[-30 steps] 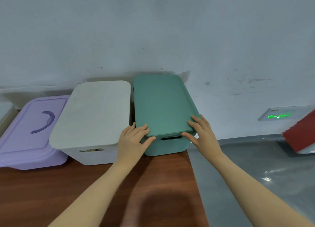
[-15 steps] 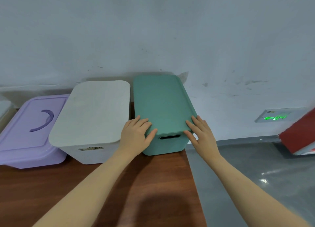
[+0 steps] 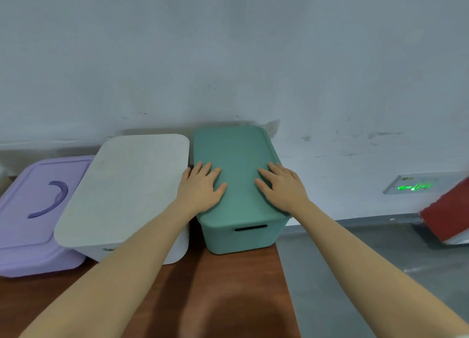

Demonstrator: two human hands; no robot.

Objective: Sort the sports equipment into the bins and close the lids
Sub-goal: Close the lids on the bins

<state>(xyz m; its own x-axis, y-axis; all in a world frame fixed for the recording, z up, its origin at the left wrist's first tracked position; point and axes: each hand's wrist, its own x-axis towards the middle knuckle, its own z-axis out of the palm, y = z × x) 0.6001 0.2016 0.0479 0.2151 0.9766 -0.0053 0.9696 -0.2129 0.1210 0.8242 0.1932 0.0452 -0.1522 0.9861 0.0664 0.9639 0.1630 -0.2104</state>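
Both the left hand [image 3: 201, 188] and the right hand [image 3: 283, 189] lie flat, fingers straight, on the teal plastic bin's lid [image 3: 236, 160]. The teal rectangular plastic bin [image 3: 243, 236] stands at the brown wooden table's [image 3: 228, 287] right edge, so uneven pressing could shove it off or leave one lid corner unseated.

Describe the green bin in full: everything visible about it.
The green bin is a teal box with rounded corners, of what looks like matte plastic, and has a slot handle in its near wall. It stands upright at the right end of the wooden table, back against the wall, beside the white bin. Its matching lid lies flat on top, apparently closed. The left hand and right hand rest flat on the lid, fingers spread.
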